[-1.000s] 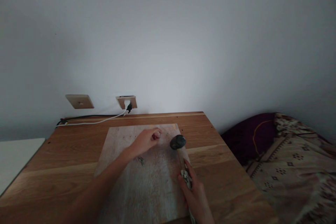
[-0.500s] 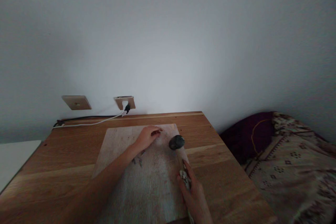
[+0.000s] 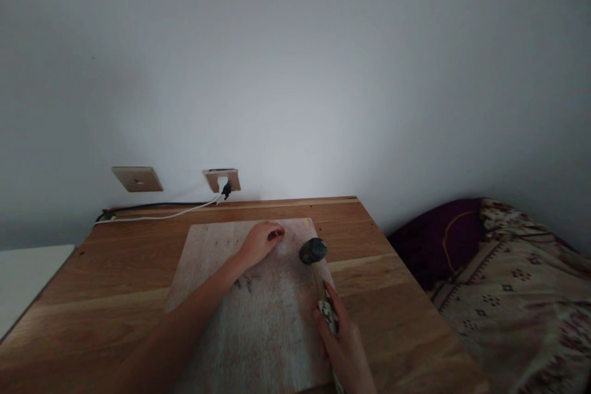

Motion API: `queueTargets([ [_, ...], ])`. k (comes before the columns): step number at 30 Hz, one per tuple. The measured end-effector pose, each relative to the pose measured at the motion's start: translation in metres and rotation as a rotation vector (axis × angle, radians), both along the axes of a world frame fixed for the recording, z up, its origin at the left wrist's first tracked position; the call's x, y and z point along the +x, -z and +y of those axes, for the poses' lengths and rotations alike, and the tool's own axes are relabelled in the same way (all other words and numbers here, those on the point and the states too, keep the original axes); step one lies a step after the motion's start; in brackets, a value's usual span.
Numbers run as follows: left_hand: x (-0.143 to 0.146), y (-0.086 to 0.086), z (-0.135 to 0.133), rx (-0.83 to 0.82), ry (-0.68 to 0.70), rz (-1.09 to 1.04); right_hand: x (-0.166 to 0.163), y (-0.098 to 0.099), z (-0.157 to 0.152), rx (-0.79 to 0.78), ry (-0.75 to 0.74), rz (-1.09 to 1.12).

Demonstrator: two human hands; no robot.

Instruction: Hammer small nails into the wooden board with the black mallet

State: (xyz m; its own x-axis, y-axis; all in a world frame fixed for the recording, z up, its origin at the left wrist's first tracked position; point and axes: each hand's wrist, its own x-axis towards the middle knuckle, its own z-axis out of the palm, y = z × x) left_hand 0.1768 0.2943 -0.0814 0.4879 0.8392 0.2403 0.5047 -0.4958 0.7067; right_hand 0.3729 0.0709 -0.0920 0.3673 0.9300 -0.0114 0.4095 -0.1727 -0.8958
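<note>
A pale wooden board [image 3: 217, 246] lies on a brown wooden table [image 3: 115, 271]. My left hand [image 3: 259, 242] rests near the board's far edge, fingers pinched together on something too small to make out. My right hand [image 3: 344, 348] grips the wrapped handle of a hammer [image 3: 318, 271], whose dark head hovers or rests just right of the left hand's fingertips. A few small nails [image 3: 247, 284] lie on the board beside my left forearm.
A white cable [image 3: 170, 214] runs along the table's back edge to a wall socket [image 3: 222, 180]; a second wall plate [image 3: 137, 178] sits left of it. A bed with a patterned blanket [image 3: 512, 283] stands at the right. A white surface [image 3: 28, 271] adjoins the table's left side.
My left hand's fingers have tucked closer to the board near its far edge. The hammer and my right hand stay almost where they were; the view has shifted slightly.
</note>
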Motion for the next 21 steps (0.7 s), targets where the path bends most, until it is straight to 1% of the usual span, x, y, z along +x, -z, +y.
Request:
queueTargets([
  [6,0.001,0.003,0.0,0.072,0.042,0.039,0.001,0.003,0.0,0.035,0.023,-0.018],
  [10,0.001,0.003,0.001,0.071,0.033,0.039,-0.001,-0.003,0.003,0.027,0.001,-0.023],
  [13,0.001,0.004,0.001,0.035,0.013,0.016,-0.007,-0.013,0.016,0.058,-0.048,-0.046],
  [17,0.005,0.008,0.0,-0.068,-0.004,-0.056,-0.017,-0.025,0.041,0.07,-0.141,-0.133],
  [19,0.006,0.008,0.0,-0.078,-0.01,-0.072,-0.022,-0.029,0.051,0.057,-0.177,-0.178],
  [21,-0.001,0.003,0.001,-0.051,-0.018,-0.079,-0.026,-0.031,0.057,0.049,-0.215,-0.205],
])
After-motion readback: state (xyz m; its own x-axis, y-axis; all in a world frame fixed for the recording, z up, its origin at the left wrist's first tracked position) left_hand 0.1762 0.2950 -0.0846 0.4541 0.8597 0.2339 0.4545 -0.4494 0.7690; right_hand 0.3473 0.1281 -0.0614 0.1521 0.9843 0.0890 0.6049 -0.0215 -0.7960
